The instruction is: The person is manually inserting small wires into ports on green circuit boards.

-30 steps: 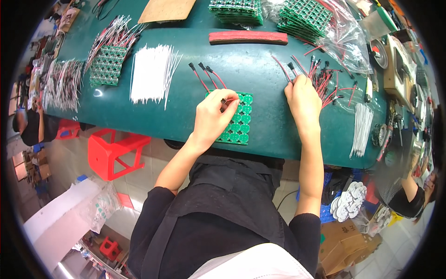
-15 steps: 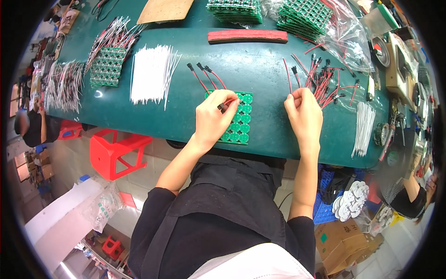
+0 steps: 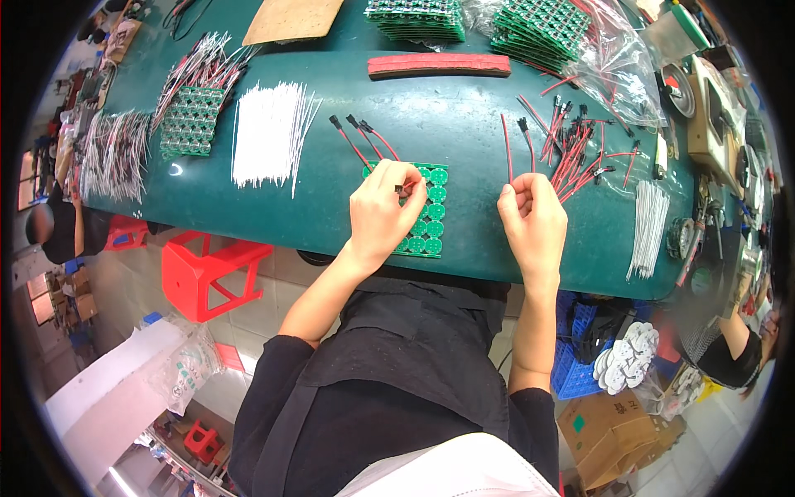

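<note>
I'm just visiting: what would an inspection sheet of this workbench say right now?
Surface: dark green table, crowded.
Job's things: green circuit panel under the left hand; red wires by the right hand.
Clutter: white wire bundle, red strip, stacked green boards, plastic bag.
Grippers: left hand pinches something small over the panel; right hand pinches a red wire.
Cables: three loose red leads above the panel.
Surroundings: red stool, cardboard box, blue crate.
</note>
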Action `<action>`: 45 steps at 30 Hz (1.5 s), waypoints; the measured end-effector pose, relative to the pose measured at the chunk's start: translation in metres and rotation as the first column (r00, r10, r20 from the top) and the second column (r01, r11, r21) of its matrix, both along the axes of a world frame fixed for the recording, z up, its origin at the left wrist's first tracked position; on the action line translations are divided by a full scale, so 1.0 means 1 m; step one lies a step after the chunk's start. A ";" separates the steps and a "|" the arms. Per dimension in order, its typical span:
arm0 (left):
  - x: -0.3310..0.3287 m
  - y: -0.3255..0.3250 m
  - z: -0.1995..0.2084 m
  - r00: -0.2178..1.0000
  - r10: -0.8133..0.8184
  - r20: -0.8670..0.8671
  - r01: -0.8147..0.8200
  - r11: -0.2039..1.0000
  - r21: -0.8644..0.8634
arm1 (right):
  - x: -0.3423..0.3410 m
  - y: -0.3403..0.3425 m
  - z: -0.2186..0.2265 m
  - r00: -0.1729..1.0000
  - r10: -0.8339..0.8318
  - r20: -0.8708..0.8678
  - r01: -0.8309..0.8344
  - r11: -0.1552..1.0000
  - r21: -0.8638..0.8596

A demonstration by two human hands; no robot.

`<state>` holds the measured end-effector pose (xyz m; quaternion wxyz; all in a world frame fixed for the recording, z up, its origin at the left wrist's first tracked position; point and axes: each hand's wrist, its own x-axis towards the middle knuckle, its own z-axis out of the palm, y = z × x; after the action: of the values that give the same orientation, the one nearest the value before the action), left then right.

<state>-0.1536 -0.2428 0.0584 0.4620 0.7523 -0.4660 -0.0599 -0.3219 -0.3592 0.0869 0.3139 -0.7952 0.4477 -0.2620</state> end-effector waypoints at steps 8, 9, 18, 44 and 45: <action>-0.002 -0.007 0.003 0.996 0.028 0.084 -0.034 0.997 0.063 | -0.001 0.019 0.004 0.988 0.016 0.152 -0.041 0.985 0.165; -0.001 -0.006 0.001 0.996 0.033 0.084 -0.038 0.997 0.062 | -0.002 0.023 0.003 0.978 0.003 0.210 -0.069 0.949 0.307; 0.002 0.008 0.013 0.929 -0.158 0.336 0.214 0.967 -0.137 | -0.019 0.055 0.013 0.948 0.007 0.317 -0.246 0.650 0.719; -0.001 -0.009 0.010 0.966 -0.109 -0.233 0.117 0.993 0.019 | 0.006 0.028 -0.032 0.950 0.081 0.302 -0.053 0.994 -0.100; -0.001 -0.009 0.011 0.966 -0.110 -0.233 0.119 0.993 0.022 | 0.005 0.028 -0.032 0.943 0.083 0.322 -0.053 0.994 -0.101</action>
<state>-0.1543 -0.2521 0.0690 0.4955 0.7201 -0.4504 -0.1821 -0.3166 -0.3308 0.0545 0.3560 -0.7694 0.3498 -0.3986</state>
